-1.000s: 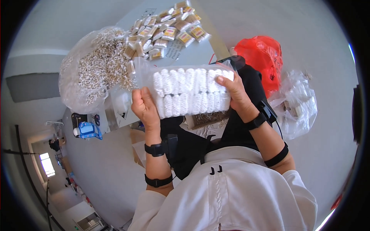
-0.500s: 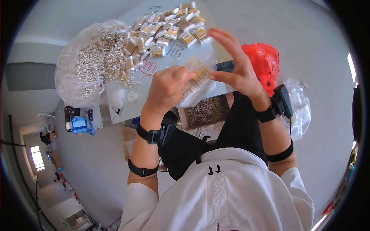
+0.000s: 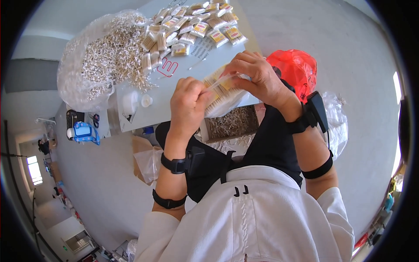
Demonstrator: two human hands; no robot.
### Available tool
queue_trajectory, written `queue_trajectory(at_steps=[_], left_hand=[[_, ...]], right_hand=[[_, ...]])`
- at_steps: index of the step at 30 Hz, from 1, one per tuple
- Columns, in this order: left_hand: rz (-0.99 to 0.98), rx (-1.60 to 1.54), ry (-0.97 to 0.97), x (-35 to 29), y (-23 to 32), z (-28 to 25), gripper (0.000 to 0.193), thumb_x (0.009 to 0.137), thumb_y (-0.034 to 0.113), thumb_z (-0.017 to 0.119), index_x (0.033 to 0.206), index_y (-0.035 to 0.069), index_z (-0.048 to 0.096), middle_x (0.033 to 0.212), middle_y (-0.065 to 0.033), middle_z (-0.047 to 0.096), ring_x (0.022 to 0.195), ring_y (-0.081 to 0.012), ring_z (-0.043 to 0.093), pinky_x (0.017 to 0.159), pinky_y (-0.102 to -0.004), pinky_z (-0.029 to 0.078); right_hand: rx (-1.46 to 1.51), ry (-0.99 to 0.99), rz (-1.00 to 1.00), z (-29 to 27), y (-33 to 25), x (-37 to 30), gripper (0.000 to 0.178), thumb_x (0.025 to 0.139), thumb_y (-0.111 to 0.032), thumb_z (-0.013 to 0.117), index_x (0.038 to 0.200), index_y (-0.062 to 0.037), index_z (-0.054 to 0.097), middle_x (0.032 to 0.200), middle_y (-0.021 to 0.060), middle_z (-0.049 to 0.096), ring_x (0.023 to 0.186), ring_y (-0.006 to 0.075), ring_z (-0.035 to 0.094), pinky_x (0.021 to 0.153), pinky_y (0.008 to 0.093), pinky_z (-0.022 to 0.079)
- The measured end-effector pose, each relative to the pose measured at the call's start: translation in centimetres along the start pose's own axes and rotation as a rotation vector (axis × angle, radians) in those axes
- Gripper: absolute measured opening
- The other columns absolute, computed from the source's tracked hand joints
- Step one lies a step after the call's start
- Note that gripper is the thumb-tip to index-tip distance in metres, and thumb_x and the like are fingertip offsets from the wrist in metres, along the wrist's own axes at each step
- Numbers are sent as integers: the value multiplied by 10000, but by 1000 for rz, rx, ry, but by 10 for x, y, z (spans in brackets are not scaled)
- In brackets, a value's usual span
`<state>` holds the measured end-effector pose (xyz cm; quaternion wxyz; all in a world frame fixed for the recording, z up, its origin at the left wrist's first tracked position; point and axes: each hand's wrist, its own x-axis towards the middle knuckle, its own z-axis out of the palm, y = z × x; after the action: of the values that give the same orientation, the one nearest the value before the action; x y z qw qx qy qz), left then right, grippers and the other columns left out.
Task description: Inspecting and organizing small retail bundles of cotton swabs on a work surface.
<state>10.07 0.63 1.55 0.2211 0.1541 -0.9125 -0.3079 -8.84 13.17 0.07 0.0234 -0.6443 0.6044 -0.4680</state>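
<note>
Between my hands is a clear plastic bag [image 3: 219,95] with several small packs of cotton swabs with yellow labels inside. My left hand [image 3: 187,102] is closed, pinching the bag's edge on its left. On the right side, my right hand [image 3: 259,77] curls its fingers and thumb on the bag's upper edge. The edge looks stretched between the two hands. Farther off, a pile of swab packs [image 3: 200,29] covers the back of the grey table [image 3: 161,102]. Left of that pile, loose cotton swabs [image 3: 114,56] fill a large clear bag [image 3: 70,85].
Below the table edge, a box holds more loose swabs [image 3: 233,124]. A red plastic bag [image 3: 297,72] stands at the right, with a clear bag [image 3: 335,120] nearer me. On the left are a white round lid [image 3: 146,101], scissors [image 3: 96,118] and a blue pouch [image 3: 85,131].
My right hand, spread open with raised fingers before, has closed onto the bag's upper edge. My left hand has shifted slightly, still gripping the bag.
</note>
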Motion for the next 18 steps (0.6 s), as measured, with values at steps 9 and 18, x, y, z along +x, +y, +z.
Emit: queue_trajectory(at_steps=[9,18], left_hand=[[256,282,375,2,0,21,216,752,1,656,785,36,445,742,-128,492,692,-335,509,591,-434,416],[272,275,190,26,-1,13,190,742,27,664,765,36,477,712,-116,511,685,-321,544,595,-434,450]], right_hand=[[-247,96,-95,15,-21,10,141,755,-76,654,862,-49,566,814,89,528,785,302,544,670,383,441],[-269,114,62,17,-1,5,96,810,-46,614,845,-37,525,817,127,520,751,352,562,611,429,466]])
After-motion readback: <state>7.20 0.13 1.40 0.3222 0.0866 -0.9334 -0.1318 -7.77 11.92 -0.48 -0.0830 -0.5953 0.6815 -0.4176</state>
